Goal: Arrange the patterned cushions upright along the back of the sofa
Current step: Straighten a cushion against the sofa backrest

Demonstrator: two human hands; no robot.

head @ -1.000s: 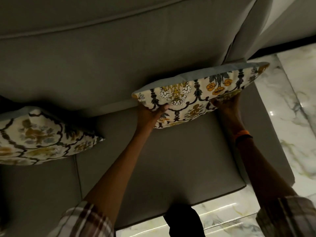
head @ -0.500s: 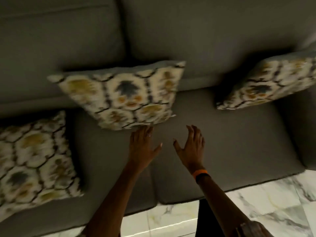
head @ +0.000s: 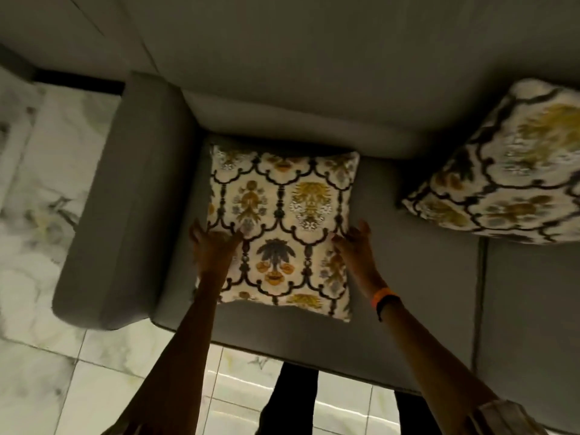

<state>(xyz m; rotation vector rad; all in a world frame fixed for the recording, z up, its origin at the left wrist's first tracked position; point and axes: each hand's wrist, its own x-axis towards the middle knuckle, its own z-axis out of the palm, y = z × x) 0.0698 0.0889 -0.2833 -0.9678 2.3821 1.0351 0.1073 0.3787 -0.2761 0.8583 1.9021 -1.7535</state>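
Two patterned cushions on a grey sofa

A square cream cushion with black lattice and mustard floral motifs lies flat on the grey fabric sofa's seat by the armrest, its far edge near the backrest; a second matching cream cushion leans tilted against the backrest, well apart to the right.

A home living room is shown, dimly lit. This is indicated by a grey upholstered sofa with a padded armrest and separate seat cushions, on which decorative patterned cushions are laid. The floor beside and in front of it is laid with glossy white marble-look tiles.
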